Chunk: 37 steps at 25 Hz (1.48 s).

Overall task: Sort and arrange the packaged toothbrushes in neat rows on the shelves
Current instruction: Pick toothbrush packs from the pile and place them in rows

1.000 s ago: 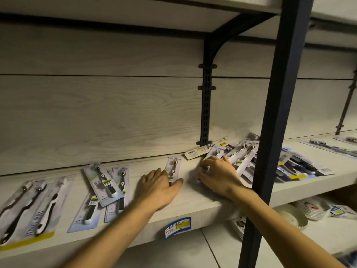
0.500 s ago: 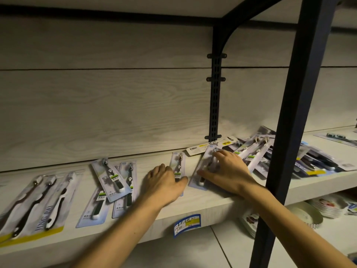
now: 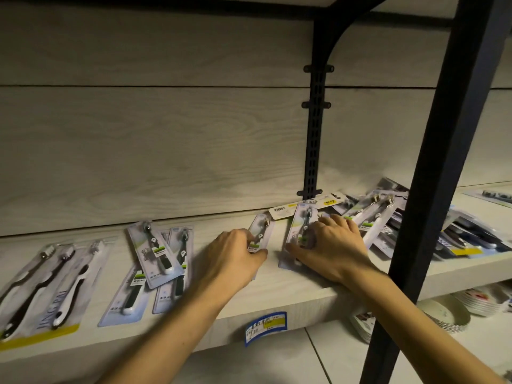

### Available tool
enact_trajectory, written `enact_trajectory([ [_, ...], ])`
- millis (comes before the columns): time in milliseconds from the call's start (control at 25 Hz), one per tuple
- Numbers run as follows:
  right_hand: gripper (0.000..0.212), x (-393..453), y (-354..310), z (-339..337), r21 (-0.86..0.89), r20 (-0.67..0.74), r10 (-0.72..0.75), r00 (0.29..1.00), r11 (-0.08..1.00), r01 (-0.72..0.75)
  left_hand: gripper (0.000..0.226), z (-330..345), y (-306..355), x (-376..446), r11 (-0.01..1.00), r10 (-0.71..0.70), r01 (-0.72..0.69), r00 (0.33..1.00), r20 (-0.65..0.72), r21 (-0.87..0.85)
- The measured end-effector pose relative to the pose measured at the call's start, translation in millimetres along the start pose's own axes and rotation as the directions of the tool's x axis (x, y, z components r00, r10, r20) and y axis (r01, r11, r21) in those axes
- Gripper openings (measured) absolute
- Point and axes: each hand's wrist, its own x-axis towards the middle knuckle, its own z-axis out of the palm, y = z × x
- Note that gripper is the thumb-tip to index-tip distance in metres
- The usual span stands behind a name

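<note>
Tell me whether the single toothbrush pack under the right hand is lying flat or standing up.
Lying flat. The clear-fronted single toothbrush pack rests face-up on the pale wooden shelf, with the right hand spread over it.

**One camera on my head, close to the shelf**

I have only one view, so nothing is shared with a second one. The camera sits on my head and looks forward and a little down at the shelf (image 3: 277, 289), which is near. My left hand (image 3: 230, 259) reaches toward 11 o'clock, my right hand (image 3: 332, 248) toward 1 o'clock. The dark post (image 3: 432, 173) stands close at 2 o'clock.
</note>
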Motion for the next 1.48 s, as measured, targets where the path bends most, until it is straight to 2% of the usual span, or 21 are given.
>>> enact_trajectory([
  [80,0.095,2,-1,2,-0.041,0.061,0.02,0.998,0.999,-0.018,0.041,-3,1,0,1.0,-0.009,0.009,1.0,0.011,-0.018],
  [200,0.081,1,-2,0,-0.034,0.08,0.018,0.997,0.999,-0.015,0.039,-4,1,1,0.998,-0.039,0.038,0.999,-0.007,-0.052],
  [360,0.063,-5,-5,-8,-0.057,0.002,0.02,1.0,0.998,-0.02,0.037,-6,3,1,0.992,-0.061,0.054,0.997,-0.056,-0.114],
  [480,0.062,-10,-3,-5,-0.033,-0.083,0.045,0.996,0.998,-0.048,0.034,-10,7,-1,0.987,-0.083,0.071,0.993,-0.084,-0.143],
  [600,0.065,-18,0,-5,0.131,-0.122,0.117,0.986,0.986,-0.101,0.031,-13,9,-3,0.979,-0.107,0.088,0.989,-0.098,-0.185],
  [760,0.052,-32,-3,-11,0.339,-0.218,0.166,0.962,0.937,-0.085,0.027,-14,11,-5,0.966,-0.119,0.087,0.986,-0.117,-0.244],
  [840,0.054,-36,-5,-14,0.381,-0.26,0.178,0.949,0.922,-0.068,0.025,-18,13,-4,0.92,-0.174,0.108,0.974,-0.147,-0.378],
  [960,0.052,-31,-6,-20,0.445,-0.289,0.247,0.925,0.89,-0.098,0.024,-21,13,0,0.767,-0.269,0.078,0.94,-0.21,-0.637],
  [1040,0.049,-24,-11,-21,0.524,-0.285,0.29,0.913,0.845,-0.105,0.028,-19,13,0,0.676,-0.265,0.008,0.936,-0.233,-0.737],
  [1120,0.037,-16,-17,-14,0.656,-0.246,0.298,0.922,0.751,-0.068,0.036,-16,13,-3,0.613,-0.22,-0.042,0.95,-0.221,-0.789],
  [1200,0.034,-11,-17,-8,0.736,-0.198,0.295,0.935,0.675,-0.057,0.042,-13,14,-6,0.626,-0.156,-0.062,0.967,-0.202,-0.778],
  [1320,0.04,-12,-10,-2,0.801,-0.169,0.219,0.961,0.598,0.005,0.041,-12,18,-9,0.714,-0.103,-0.065,0.975,-0.196,-0.698],
  [1360,0.041,-14,-10,0,0.79,-0.174,0.198,0.965,0.613,0.017,0.042,-12,18,-9,0.747,-0.105,-0.064,0.971,-0.214,-0.661],
  [1480,0.051,-17,-13,-1,0.634,-0.261,0.086,0.962,0.766,0.104,0.044,-9,16,-6,0.778,-0.109,-0.1,0.951,-0.289,-0.62],
])
